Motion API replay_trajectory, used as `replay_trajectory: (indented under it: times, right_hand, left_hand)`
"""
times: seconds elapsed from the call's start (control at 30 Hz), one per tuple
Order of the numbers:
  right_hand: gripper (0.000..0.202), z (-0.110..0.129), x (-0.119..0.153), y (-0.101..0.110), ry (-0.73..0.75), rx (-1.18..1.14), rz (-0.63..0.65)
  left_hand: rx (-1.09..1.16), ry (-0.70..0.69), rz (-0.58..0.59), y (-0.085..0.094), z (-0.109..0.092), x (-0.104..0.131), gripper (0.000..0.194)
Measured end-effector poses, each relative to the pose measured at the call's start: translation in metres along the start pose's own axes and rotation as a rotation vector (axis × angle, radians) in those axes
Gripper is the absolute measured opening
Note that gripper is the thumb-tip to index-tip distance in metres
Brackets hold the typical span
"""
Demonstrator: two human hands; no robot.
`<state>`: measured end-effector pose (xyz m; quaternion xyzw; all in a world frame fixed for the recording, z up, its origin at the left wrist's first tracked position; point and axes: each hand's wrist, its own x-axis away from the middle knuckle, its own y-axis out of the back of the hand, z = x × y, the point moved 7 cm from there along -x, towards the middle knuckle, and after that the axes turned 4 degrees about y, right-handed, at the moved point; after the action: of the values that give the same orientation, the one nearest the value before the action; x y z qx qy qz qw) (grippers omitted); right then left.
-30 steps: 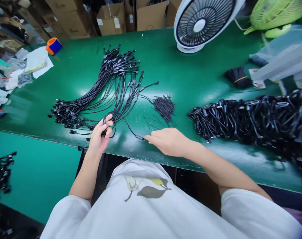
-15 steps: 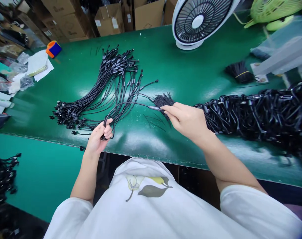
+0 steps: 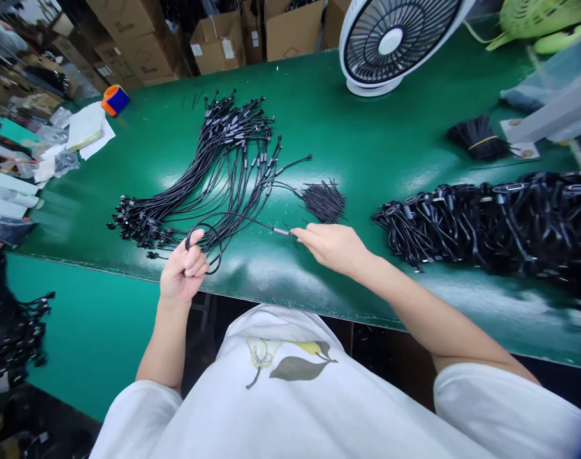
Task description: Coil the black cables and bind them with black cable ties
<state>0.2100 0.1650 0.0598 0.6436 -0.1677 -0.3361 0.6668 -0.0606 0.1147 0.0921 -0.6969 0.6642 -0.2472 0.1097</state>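
Note:
My left hand (image 3: 183, 268), near the table's front edge, is closed on a black cable (image 3: 252, 220) that loops around its fingers. To the right, my right hand (image 3: 331, 245) pinches the same cable just past a grey sleeve (image 3: 281, 231) on it. Between the hands the cable hangs in a slack curve. Behind it lies a large bundle of similar black cables (image 3: 194, 166) with connectors at both ends. A small pile of short black ties (image 3: 323, 203) rests just beyond my right hand. The cable end inside my right fingers is hidden.
Coiled black cables (image 3: 491, 223) form a long heap on the right of the green table (image 3: 290, 274). A white fan (image 3: 390, 44) stands at the back. A banded black bundle (image 3: 479, 138) lies back right. Papers (image 3: 89, 127) and an orange-blue tape roll (image 3: 114, 100) are at left.
My right hand has drawn left and toward me, away from the tie pile, bringing the cable's sleeve along. The cable now makes a wider loop around my left hand.

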Motion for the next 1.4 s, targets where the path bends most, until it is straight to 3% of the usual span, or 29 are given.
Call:
replay_trajectory:
  times: [0.13,0.23,0.3,0.33,0.4,0.47,0.6,0.67,0.73,0.8,0.87,0.97,1.1,1.23,1.4]
  right_hand:
    - [0.027,0.056,-0.003,-0.002,0.315,-0.187,0.157]
    - [0.029,0.071,-0.015,0.016,0.366,-0.341,0.098]
    - [0.034,0.06,-0.027,0.029,0.265,-0.458,-0.015]
    - [0.035,0.053,-0.032,0.032,0.205,-0.557,-0.073]
    - [0.035,0.036,-0.038,0.031,0.064,-0.856,-0.218]
    - [0.041,0.025,-0.038,0.015,-0.11,-1.227,-0.348]
    - [0.05,0.04,-0.035,-0.038,-0.456,-1.867,-0.261]
    - [0.052,0.047,-0.033,-0.049,-0.613,-2.043,-0.288]
    - [0.052,0.048,-0.035,-0.046,-0.654,-2.121,-0.371]
    - [0.047,0.053,-0.039,-0.038,-0.568,-2.119,-0.378]
    - [0.045,0.058,-0.042,-0.032,-0.468,-2.052,-0.375]
    - [0.053,0.059,-0.039,-0.032,-0.463,-1.903,-0.446]
    - [0.034,0.045,-0.035,-0.034,-0.568,-1.643,-0.6]
    - [0.04,0.033,-0.037,-0.037,-0.603,-1.47,-0.627]
    - [0.028,0.037,-0.039,-0.025,-0.375,-1.107,-0.608]
  left_hand:
    - [-0.369,0.02,0.107,-0.027,0.024,-0.003,0.037]
    - [-0.789,0.076,0.309,-0.054,0.05,0.003,0.031]
    - [-0.881,0.121,0.419,-0.064,0.062,0.008,0.03]
    - [-0.825,0.133,0.436,-0.067,0.064,0.009,0.031]
    - [-0.583,0.138,0.386,-0.067,0.063,0.007,0.032]
    - [-0.313,0.115,0.271,-0.063,0.059,0.002,0.031]
    - [-0.101,0.192,0.183,-0.065,0.076,-0.004,0.034]
    - [-0.11,0.251,0.145,-0.066,0.091,-0.003,0.037]
    - [-0.07,0.22,0.026,-0.061,0.098,-0.005,0.036]
    - [0.042,0.142,-0.104,-0.053,0.096,-0.006,0.033]
    - [0.145,0.108,-0.145,-0.049,0.091,-0.009,0.031]
    - [0.122,0.175,-0.067,-0.053,0.091,-0.01,0.03]
    - [-0.035,0.22,-0.007,-0.06,0.102,-0.004,0.036]
    - [-0.031,0.224,0.029,-0.067,0.111,0.0,0.038]
    - [-0.027,0.111,0.023,-0.064,0.103,-0.003,0.037]
